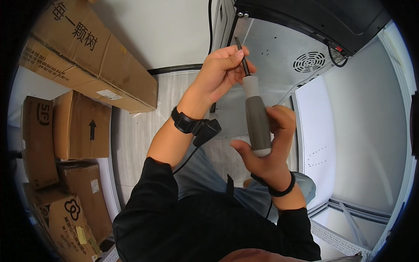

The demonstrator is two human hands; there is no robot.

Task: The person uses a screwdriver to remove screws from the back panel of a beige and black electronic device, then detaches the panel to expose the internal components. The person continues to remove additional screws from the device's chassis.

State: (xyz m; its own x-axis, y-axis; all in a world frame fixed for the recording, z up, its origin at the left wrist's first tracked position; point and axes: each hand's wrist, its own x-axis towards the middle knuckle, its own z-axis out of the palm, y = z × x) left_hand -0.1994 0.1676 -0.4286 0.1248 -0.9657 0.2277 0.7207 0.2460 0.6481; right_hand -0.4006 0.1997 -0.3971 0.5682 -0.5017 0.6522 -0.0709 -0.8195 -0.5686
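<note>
A screwdriver with a thick grey handle and a thin dark shaft is held up in front of me, tip pointing away. My left hand pinches its shaft between thumb and fingers, a little below the tip. Around the butt of the handle, my right hand curls loosely. Its thumb stands off to the left, while a bent finger meets the handle's right side; the other fingers are partly hidden. Beyond the tip is the grey metal panel of a large black-edged machine.
Tall cardboard boxes stand at the left, with several more boxes stacked nearer. The machine's black upper part juts out at the far right, with a cable below it. A white panel is on the right. My left wrist wears a corded black device.
</note>
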